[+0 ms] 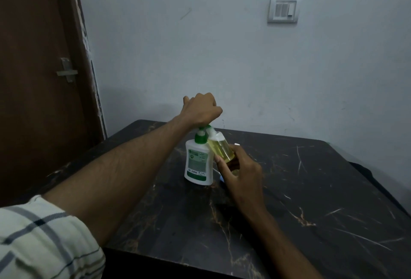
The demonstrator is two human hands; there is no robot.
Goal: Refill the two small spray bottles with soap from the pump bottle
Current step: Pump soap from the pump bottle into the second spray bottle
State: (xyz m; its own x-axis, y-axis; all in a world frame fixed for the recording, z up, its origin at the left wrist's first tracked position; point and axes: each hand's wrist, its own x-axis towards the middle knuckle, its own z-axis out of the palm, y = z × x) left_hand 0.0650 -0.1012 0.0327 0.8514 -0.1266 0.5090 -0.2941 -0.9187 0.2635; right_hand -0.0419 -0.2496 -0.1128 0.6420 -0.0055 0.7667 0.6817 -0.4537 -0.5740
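Yellow-filled spray bottle (221,147) tilts in right hand (239,169); fisted left hand (201,109) presses pump bottle (198,163).

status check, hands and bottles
Left hand on pump bottle head. Right hand tilts small bottle to spout. Nothing blocking.

The table (289,189) has a dark, glossy marble-look top with pale veins and fine scratches, the pump bottle (197,163) is smooth opaque white plastic with a green plastic pump, the small spray bottle (221,148) is clear glossy plastic holding yellow liquid, and the near left sleeve (40,241) is matt checked cloth.
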